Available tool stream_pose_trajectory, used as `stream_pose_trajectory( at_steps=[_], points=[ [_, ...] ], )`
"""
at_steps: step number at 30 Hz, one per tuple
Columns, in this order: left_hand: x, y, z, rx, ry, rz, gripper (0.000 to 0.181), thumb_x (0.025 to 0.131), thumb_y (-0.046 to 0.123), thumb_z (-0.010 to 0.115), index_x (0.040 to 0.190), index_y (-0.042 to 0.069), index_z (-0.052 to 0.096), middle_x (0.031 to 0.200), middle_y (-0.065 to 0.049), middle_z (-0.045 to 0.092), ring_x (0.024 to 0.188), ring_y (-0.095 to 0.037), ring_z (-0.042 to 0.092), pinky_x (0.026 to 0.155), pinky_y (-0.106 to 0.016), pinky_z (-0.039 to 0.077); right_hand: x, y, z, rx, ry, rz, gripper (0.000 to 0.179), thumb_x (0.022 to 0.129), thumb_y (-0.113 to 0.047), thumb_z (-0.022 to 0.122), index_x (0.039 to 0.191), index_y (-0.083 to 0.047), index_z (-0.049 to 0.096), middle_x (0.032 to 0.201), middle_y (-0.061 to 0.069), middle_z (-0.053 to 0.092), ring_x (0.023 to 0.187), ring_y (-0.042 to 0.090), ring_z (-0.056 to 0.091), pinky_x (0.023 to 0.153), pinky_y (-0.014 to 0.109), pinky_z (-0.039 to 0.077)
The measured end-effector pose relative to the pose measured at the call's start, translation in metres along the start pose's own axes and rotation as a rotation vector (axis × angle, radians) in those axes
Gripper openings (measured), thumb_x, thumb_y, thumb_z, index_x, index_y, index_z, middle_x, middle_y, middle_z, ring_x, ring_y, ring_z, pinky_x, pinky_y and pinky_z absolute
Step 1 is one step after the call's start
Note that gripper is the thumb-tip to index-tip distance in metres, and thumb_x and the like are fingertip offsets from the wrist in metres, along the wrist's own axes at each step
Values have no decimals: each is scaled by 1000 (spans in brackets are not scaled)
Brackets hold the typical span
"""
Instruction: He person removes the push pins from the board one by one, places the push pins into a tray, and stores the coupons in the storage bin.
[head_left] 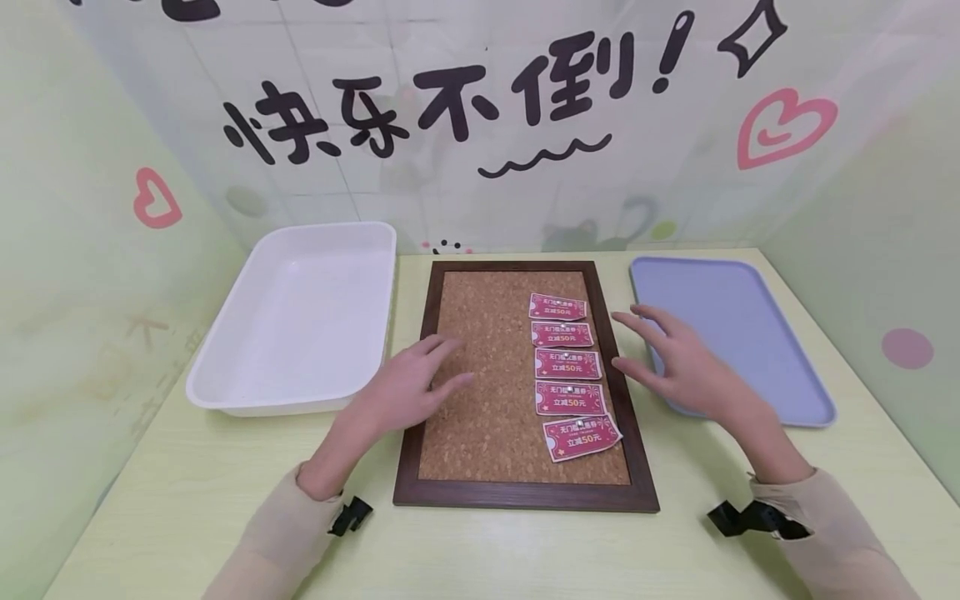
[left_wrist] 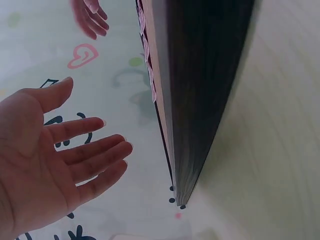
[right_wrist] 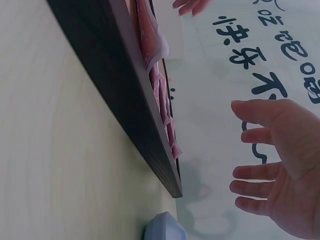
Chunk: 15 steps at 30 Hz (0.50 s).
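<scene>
- In the head view, a cork board [head_left: 480, 375] in a dark wooden frame [head_left: 525, 497] is seen lying mid-table, and five pink coupons [head_left: 567, 364] are lined up in a column down its right side, each marked with a small white spot near its upper edge. The lowest one is set askew, its left end lower than its right.
- Over on the left, the board's edge is overlapped by the left hand [head_left: 408, 383], fingers loosely extended, thumb held apart, nothing gripped. On the right, the right hand [head_left: 686, 367] is held between the board and the blue tray [head_left: 735, 333], fingers apart, nothing pinched. Farther left, a white tub [head_left: 315, 308] is placed beside the board.
- In the left wrist view, the board is caught edge-on, coupon edges being lifted off the cork. The left hand is shown palm and all, fingers stretched out, well apart from the frame; part of the right hand is glimpsed at the top.
- In the right wrist view, the frame's side is seen with curled coupons above it. The right hand is held open-palmed, clear of the board, and a corner of the blue tray is caught below.
</scene>
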<state>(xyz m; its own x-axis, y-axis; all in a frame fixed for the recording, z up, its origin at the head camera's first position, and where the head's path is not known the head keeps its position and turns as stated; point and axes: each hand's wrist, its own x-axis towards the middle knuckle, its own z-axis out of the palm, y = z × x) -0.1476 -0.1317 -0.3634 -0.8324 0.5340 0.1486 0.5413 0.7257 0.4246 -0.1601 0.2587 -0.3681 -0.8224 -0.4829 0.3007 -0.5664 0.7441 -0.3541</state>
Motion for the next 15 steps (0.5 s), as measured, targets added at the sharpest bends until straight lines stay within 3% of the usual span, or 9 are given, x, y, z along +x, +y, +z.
stream_pose_trajectory(
  at_steps=[8,15],
  points=[
    [3,10,10,-69,-43,27,55,102,41,58,142,3,52,137,-15,57,119,-29,60,99,-46,50,0,-8,13,39,29,-78,49,91,-16,76,135,-3,58,126,16,57,116,36,56,97,57,46],
    [4,17,19,-128,-59,46,46,101,32,63,136,3,56,120,-13,62,109,-25,61,91,-41,53,1,-12,22,84,22,-139,37,88,-9,77,121,1,64,112,13,63,104,30,63,88,50,53]
  ],
)
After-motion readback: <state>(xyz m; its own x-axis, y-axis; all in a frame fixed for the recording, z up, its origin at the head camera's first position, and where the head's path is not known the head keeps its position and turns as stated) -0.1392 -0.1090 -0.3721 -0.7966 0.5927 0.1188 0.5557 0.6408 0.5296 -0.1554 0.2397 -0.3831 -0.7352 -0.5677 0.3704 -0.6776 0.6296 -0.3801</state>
